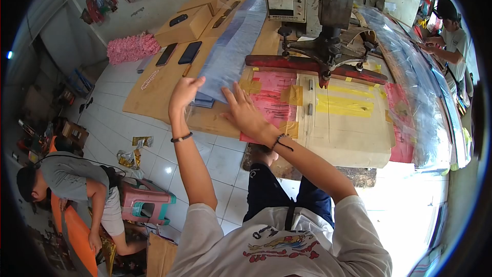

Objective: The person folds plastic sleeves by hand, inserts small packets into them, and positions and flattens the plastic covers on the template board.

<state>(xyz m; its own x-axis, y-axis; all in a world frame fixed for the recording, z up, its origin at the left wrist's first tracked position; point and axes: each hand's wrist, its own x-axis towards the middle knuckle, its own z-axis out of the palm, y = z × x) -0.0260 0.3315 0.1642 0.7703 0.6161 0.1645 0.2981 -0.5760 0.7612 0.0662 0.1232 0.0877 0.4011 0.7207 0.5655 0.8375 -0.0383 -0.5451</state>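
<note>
Lying lengthwise on the brown board (146,100) in my head view, the long pile of bluish clear plastic sheets (230,46) runs from the far wall to the person's hands, presumably so that its near end falls within easy reach. I see the left hand (185,92) at the pile's near left corner, fingers loosely curled and thumb pointing right; I cannot tell whether it pinches a sheet's edge. The right hand (246,115) is partly spread, palm down, its fingertips on or just over the near right edge, probably to steady or square the slippery film; I see nothing gripped in it.

Just right of the pile, the red press bar (274,63) spans the far part of a cream work board (353,143), over a pink sheet (266,92). Strips of yellow tape (346,106) seem meant to hold that surface flat. The control box (287,0) sits at the far side, its dial facing the person. Left of the pile, two phones (166,54) (190,52) and a cardboard box (179,32) lie aside, which I judge leaves the pile unobstructed.
</note>
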